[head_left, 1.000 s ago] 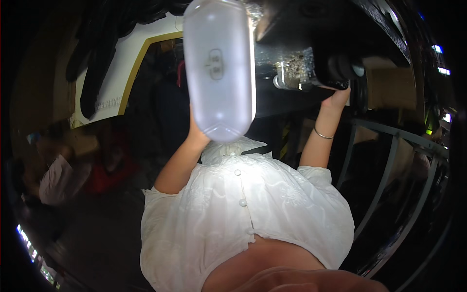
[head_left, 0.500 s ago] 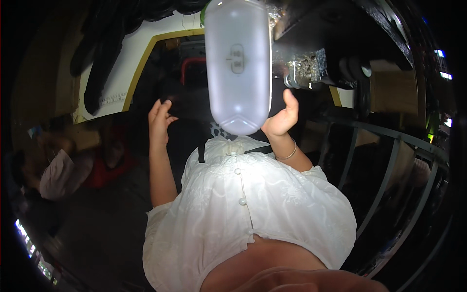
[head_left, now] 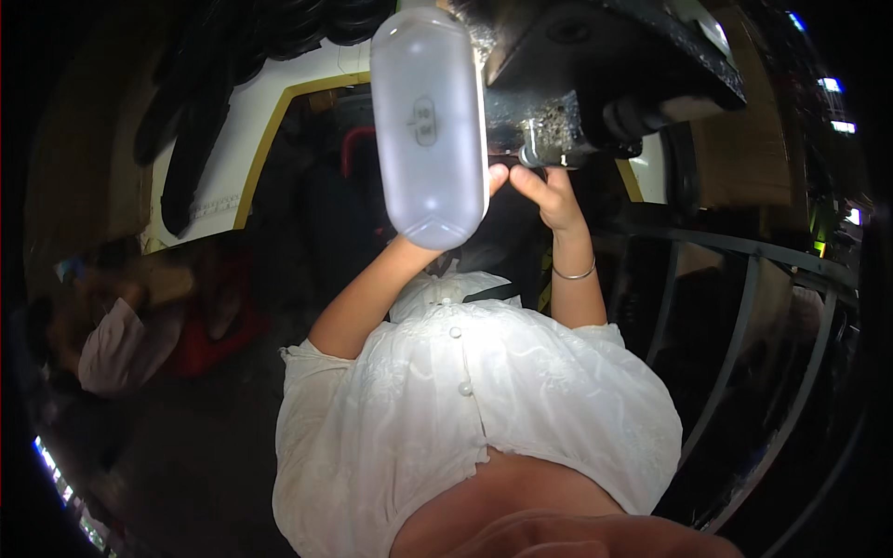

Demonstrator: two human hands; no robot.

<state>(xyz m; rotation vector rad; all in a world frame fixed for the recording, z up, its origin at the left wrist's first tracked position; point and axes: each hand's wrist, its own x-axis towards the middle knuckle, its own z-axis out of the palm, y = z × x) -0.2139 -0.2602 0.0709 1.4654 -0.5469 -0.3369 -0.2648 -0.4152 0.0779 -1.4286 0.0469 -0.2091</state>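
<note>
A pale, glowing oblong lamp (head_left: 430, 130) hangs in front of a dark machine head (head_left: 595, 56). Below that head is a worn, shiny metal part (head_left: 549, 121) with a small cylindrical end. My left hand (head_left: 498, 178) is mostly behind the lamp; only a thumb tip shows past its right edge. Close beside it, the thumb of my right hand (head_left: 556, 201) stretches toward the left thumb, just under the metal part. The right fingers reach up out of sight behind the machine. Whatever lies between the hands is dark and cannot be made out.
A white tabletop (head_left: 270, 93) with a yellow edge curves around the machine. Thick black coiled pieces (head_left: 195, 130) rest on it at the left. A dark metal rail (head_left: 707, 244) runs along the right. Another person's pale clothing (head_left: 121, 349) shows at the far left.
My left hand has moved right, from beside the lamp to behind it. The right hand has risen slightly toward the machine's metal part. The lamp and machine appear shifted a little left.
</note>
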